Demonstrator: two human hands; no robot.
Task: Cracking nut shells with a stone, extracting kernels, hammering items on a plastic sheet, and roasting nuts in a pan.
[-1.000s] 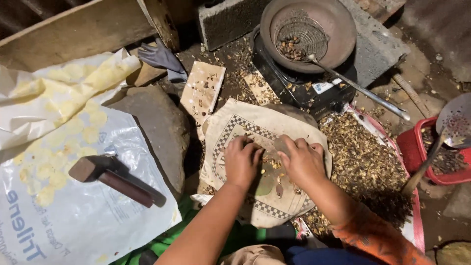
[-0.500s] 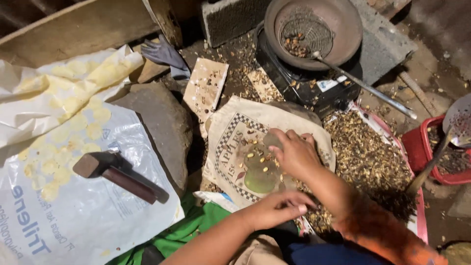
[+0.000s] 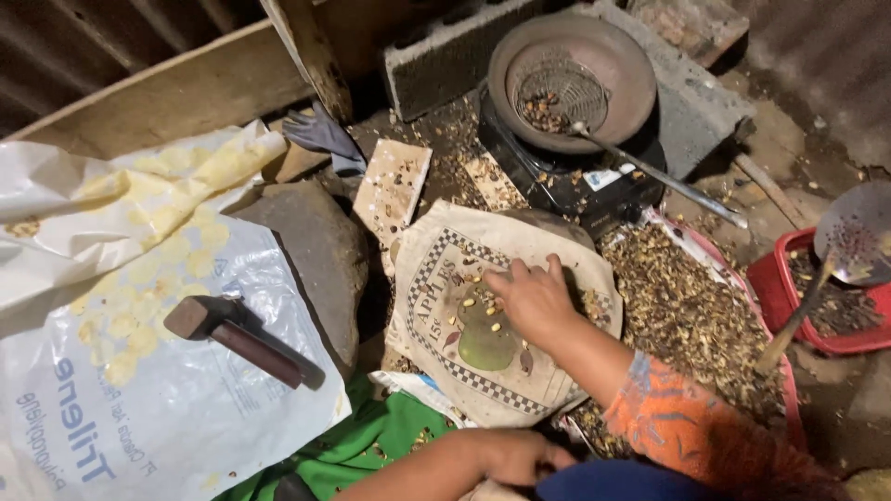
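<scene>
Sack (image 3: 139,390): a white plastic sack lay flat at the far left, with yellow marks on it.
Hammer (image 3: 243,339): it lay on the sack, its head to the left, well apart from both hands.
Stone (image 3: 311,250): a grey stone stood between the sack and the cloth.
Left hand (image 3: 510,456): it was low at the bottom edge, near the green fabric (image 3: 362,441); I could not tell if it was open or closed.
Cloth (image 3: 464,315): a printed cloth with a checked border lay in the middle.
Kernels (image 3: 483,301): small yellow pieces lay on the cloth, just left of the right hand and under its fingertips.
Right hand (image 3: 534,299): it rested on the cloth, palm down, fingers spread, gripping nothing.
Pan (image 3: 571,79): a round pan with a skimmer in it stood above the cloth, on a dark stove.
Shells (image 3: 687,315): a heap of brown shells lay right of the cloth.
Basket (image 3: 775,278): a red basket stood at the far right.
</scene>
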